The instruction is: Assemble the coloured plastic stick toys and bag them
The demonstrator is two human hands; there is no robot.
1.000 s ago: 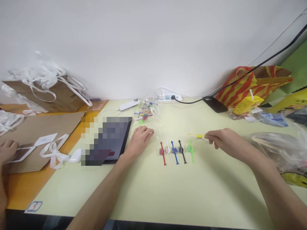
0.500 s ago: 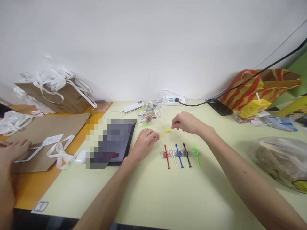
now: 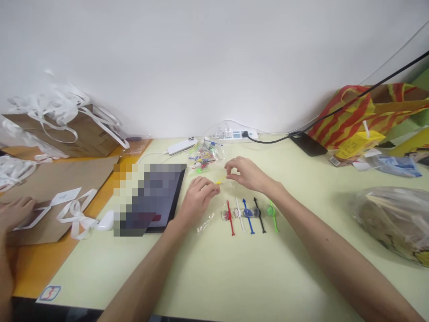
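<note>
Between my two hands is a yellow plastic arrow spinner, small and partly hidden by fingers. My left hand pinches its near end, with the thumb and fingertips together. At its other end, the fingertips of my right hand close on a pale yellow tip. A crinkled clear plastic wrapper lies below my left hand. Just in front of my hands, similar spinners lie side by side: red, white, blue, black and green. Clear round pieces sit at their middles.
A clear bag of coloured spinners lies behind my hands. Left are a tablet and another person's hand on cardboard. A power strip runs along the wall. Right are a phone, juice carton and plastic-wrapped bundle.
My right hand has moved left, closer to my left hand, and less of the yellow spinner shows between them. The clear wrapper now shows below my left hand. The view has shifted slightly.
</note>
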